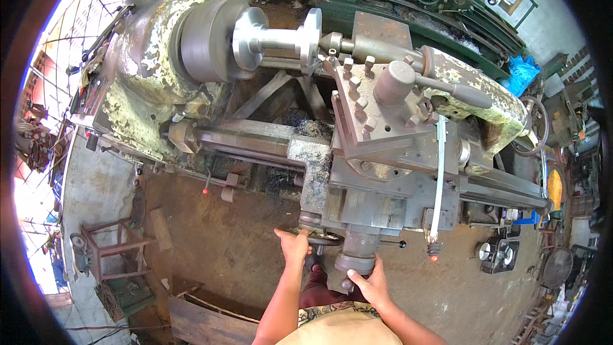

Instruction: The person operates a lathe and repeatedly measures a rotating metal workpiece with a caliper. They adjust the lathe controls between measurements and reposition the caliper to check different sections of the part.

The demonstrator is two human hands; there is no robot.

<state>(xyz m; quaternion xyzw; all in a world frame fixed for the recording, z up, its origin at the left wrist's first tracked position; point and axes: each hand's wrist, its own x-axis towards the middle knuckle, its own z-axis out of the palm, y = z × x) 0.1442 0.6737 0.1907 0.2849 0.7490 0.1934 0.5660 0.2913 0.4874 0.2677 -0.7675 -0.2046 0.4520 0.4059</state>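
My left hand (294,246) is closed on the rim of the carriage handwheel (327,239) at the front of a metal lathe. Against the round cross-slide handle (355,263), my right hand (373,284) has its thumb by the ball-ended knob (347,284); its fingers curl round the far side, partly hidden. Above them, a shiny flanged metal shaft (278,39) runs between the grey chuck (214,39) and the pointed tailstock centre (331,42). The square tool post (383,99), with several bolts on top, stands beside the shaft's right flange, its cutting tip close to that flange.
A long-handled lever (453,91) sticks out rightward from the tool post. Metal chips (315,129) lie on the carriage. A red-tipped lever (206,182) hangs below the bed. Left stands a metal stand (118,249); a green machine (408,9) is behind, a fan (557,267) at right.
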